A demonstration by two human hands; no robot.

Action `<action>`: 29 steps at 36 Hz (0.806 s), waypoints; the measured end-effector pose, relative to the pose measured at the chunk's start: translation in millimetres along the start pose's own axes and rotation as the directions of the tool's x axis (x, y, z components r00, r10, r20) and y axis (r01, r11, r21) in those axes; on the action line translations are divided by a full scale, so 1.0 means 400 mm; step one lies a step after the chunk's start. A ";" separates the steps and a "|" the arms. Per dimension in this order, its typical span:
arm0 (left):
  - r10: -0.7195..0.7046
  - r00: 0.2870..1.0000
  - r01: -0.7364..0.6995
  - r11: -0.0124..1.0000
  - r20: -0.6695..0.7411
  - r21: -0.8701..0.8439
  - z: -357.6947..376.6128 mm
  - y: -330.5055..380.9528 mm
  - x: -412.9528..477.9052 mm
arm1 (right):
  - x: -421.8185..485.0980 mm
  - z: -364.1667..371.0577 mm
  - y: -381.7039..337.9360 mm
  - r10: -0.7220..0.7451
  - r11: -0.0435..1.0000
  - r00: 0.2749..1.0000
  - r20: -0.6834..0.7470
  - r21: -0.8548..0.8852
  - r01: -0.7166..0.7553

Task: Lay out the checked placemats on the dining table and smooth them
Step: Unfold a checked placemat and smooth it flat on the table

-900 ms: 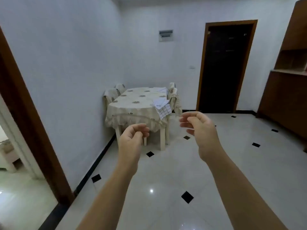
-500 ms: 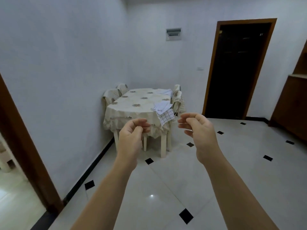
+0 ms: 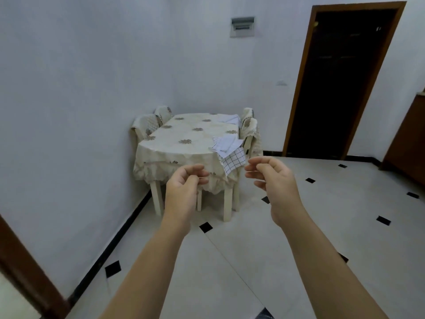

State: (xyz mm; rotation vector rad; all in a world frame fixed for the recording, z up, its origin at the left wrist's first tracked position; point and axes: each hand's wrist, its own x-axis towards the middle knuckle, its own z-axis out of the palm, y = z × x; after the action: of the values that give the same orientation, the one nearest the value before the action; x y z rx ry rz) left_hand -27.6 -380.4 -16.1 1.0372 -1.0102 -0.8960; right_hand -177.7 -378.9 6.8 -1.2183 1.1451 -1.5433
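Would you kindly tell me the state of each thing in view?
Placemats, crumpled heap at the table edge, one hanging over.
Table, covered by a tablecloth.
Chairs, pushed in, covered.
Left hand, loosely curled, empty.
Right hand, loosely curled, empty.
Door, cannot tell whether open or shut.

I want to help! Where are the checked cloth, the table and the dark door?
White checked placemat (image 3: 233, 160): head view, hanging corner.
Cream-clothed dining table (image 3: 167, 148): head view, bare top.
Dark brown door (image 3: 340, 88): head view, panel middle.
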 end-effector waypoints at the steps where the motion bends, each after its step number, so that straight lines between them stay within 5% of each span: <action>1: 0.001 1.000 -0.001 1.000 -0.001 -0.005 -0.009 -0.012 0.044 | 0.035 0.024 0.013 0.004 1.000 1.000 0.002 -0.005 -0.004; 11: -0.005 0.999 0.006 1.000 -0.045 0.014 -0.099 -0.078 0.480 | 0.364 0.242 0.097 0.009 1.000 0.999 -0.031 0.013 -0.008; 29: -0.144 0.989 0.142 0.988 0.031 0.058 -0.003 -0.333 0.933 | 0.863 0.382 0.339 0.137 0.990 0.986 -0.090 0.047 -0.134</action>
State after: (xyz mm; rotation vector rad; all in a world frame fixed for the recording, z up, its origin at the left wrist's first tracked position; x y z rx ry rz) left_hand 66.2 -763.0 -59.8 1.1554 -1.0042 -1.0115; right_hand -78.3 -765.5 -33.7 -1.0290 1.2248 -1.5262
